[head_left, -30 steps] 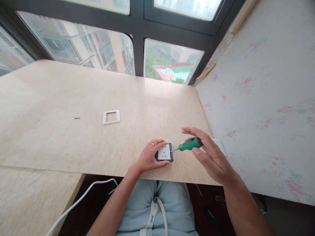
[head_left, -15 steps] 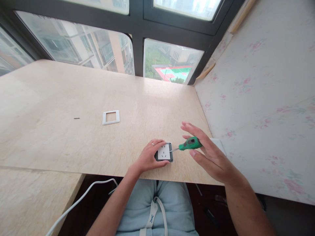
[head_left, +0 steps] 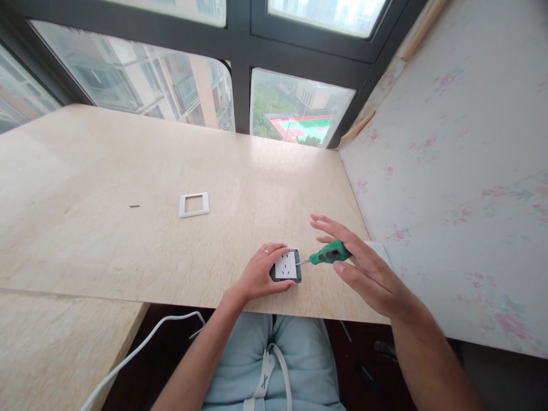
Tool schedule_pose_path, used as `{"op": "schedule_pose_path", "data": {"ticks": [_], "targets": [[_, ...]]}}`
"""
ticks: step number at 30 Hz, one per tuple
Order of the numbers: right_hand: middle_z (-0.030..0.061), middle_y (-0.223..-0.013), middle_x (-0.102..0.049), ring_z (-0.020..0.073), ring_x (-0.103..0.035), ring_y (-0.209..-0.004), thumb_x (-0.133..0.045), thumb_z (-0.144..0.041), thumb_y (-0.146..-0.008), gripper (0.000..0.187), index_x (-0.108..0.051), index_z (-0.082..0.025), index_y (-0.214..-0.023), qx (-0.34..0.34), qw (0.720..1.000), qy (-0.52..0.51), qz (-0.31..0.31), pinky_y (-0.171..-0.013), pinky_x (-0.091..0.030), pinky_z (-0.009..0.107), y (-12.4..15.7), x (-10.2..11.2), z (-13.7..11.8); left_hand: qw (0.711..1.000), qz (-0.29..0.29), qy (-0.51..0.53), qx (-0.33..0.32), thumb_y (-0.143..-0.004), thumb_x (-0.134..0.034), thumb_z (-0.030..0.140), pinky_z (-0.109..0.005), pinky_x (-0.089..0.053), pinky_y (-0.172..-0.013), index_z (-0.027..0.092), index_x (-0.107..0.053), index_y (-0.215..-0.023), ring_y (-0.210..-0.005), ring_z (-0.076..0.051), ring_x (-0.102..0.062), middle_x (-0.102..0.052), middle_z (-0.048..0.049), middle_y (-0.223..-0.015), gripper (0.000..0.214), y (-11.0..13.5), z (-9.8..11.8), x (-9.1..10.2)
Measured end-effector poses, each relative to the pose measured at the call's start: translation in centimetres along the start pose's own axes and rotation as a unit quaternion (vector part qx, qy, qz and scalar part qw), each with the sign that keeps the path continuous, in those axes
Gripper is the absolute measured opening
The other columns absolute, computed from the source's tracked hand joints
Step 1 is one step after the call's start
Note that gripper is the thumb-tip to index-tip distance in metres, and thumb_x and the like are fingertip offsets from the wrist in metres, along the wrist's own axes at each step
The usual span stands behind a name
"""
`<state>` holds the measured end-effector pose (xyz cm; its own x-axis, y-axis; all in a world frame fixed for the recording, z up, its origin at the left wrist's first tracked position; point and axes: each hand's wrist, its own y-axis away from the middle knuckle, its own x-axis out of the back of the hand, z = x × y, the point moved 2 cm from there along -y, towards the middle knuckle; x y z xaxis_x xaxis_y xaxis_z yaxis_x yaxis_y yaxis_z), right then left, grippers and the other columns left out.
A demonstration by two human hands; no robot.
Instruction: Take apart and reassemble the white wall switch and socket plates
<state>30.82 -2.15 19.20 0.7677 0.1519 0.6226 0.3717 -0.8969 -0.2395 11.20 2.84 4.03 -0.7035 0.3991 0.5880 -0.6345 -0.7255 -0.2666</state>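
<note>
A white wall socket in a grey box lies near the front edge of the beige stone table. My left hand grips it from the left, with a ring on one finger. A green-handled screwdriver points its metal tip at the socket's right edge. My right hand holds the handle between thumb and fingers, with the upper fingers stretched out.
A white square frame lies further back on the table, and a small dark screw lies to its left. A white plate sits behind my right hand by the flowered wall. A white cable hangs below the table edge.
My right hand has shifted slightly on the screwdriver handle, its fingers rolling over it. The socket and my left hand have stayed put.
</note>
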Motion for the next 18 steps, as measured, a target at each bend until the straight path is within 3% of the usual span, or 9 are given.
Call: {"op": "schedule_pose_path", "data": {"ticks": [2, 5, 8, 11, 13, 15, 16, 18], "targets": [[0.0088, -0.150, -0.047, 0.0251, -0.056, -0.129, -0.045, -0.027, -0.100, 0.048, -0.038, -0.031, -0.147, -0.009, 1.000, -0.017, -0.006, -0.098, -0.056, 0.043, 0.2, 0.1, 0.1, 1.000, 0.000, 0.002, -0.001, -0.076, -0.075, 0.045, -0.048, -0.041, -0.108, 0.025, -0.048, -0.136, -0.127, -0.029, -0.049, -0.053, -0.0111, -0.136, 0.069, 0.0, -0.1, 0.0], [0.0064, -0.123, -0.068, 0.0205, -0.070, -0.101, -0.060, -0.027, -0.094, 0.044, -0.050, -0.030, -0.137, 0.012, 0.998, 0.050, 0.048, -0.089, -0.059, 0.037, 0.2, 0.1, 0.9, 1.000, 0.000, 0.001, -0.002, -0.076, -0.075, 0.046, -0.047, -0.041, -0.108, 0.025, -0.048, -0.136, -0.126, -0.029, -0.049, -0.053, -0.0110, -0.136, 0.069, 0.0, -0.1, -0.1], [0.0048, -0.107, -0.070, 0.0185, -0.071, -0.084, -0.068, -0.032, -0.090, 0.044, -0.054, -0.028, -0.131, 0.044, 0.988, 0.109, 0.095, -0.081, -0.060, 0.035, -0.1, -0.3, 1.3, 1.000, 0.002, 0.000, -0.002, -0.076, -0.075, 0.046, -0.046, -0.041, -0.108, 0.024, -0.047, -0.136, -0.127, -0.029, -0.048, -0.053, -0.0111, -0.137, 0.069, 0.1, -0.2, -0.1], [0.0099, -0.126, -0.062, 0.0220, -0.067, -0.102, -0.055, -0.037, -0.096, 0.044, -0.047, -0.027, -0.139, 0.022, 0.994, 0.081, 0.066, -0.088, -0.058, 0.039, -0.4, -0.5, 1.1, 1.000, 0.003, -0.001, -0.002, -0.076, -0.076, 0.045, -0.046, -0.040, -0.109, 0.024, -0.047, -0.136, -0.127, -0.029, -0.048, -0.053, -0.0111, -0.137, 0.069, 0.1, -0.2, -0.1], [0.0107, -0.148, -0.046, 0.0259, -0.053, -0.129, -0.044, -0.033, -0.100, 0.045, -0.041, -0.029, -0.144, 0.002, 0.999, 0.034, 0.034, -0.100, -0.053, 0.044, -0.4, -0.4, 0.6, 1.000, 0.002, -0.001, -0.004, -0.076, -0.075, 0.045, -0.046, -0.040, -0.109, 0.024, -0.047, -0.136, -0.127, -0.029, -0.048, -0.053, -0.0112, -0.137, 0.069, 0.1, -0.2, -0.1], [0.0076, -0.159, -0.033, 0.0266, -0.040, -0.141, -0.040, -0.029, -0.101, 0.047, -0.038, -0.032, -0.147, -0.006, 1.000, -0.017, 0.008, -0.106, -0.050, 0.047, -0.2, -0.1, 0.1, 1.000, 0.002, 0.000, -0.006, -0.076, -0.075, 0.045, -0.047, -0.040, -0.109, 0.024, -0.048, -0.135, -0.127, -0.029, -0.048, -0.053, -0.0112, -0.137, 0.069, 0.1, -0.2, -0.1], [0.0073, -0.159, -0.032, 0.0264, -0.041, -0.141, -0.041, -0.028, -0.100, 0.048, -0.037, -0.032, -0.148, -0.011, 0.999, -0.037, -0.003, -0.105, -0.051, 0.047, -0.1, 0.0, 0.1, 1.000, 0.003, 0.000, -0.007, -0.076, -0.076, 0.045, -0.047, -0.041, -0.109, 0.024, -0.048, -0.135, -0.127, -0.029, -0.048, -0.053, -0.0112, -0.136, 0.069, 0.1, -0.2, -0.1], [0.0092, -0.150, -0.047, 0.0247, -0.055, -0.129, -0.047, -0.027, -0.099, 0.046, -0.042, -0.031, -0.145, -0.020, 0.999, -0.047, -0.016, -0.098, -0.056, 0.043, 0.0, 0.0, 0.2, 1.000, 0.002, 0.000, -0.005, -0.076, -0.076, 0.045, -0.047, -0.041, -0.108, 0.024, -0.048, -0.135, -0.127, -0.029, -0.048, -0.053, -0.0110, -0.136, 0.069, 0.0, -0.2, -0.1]]}}
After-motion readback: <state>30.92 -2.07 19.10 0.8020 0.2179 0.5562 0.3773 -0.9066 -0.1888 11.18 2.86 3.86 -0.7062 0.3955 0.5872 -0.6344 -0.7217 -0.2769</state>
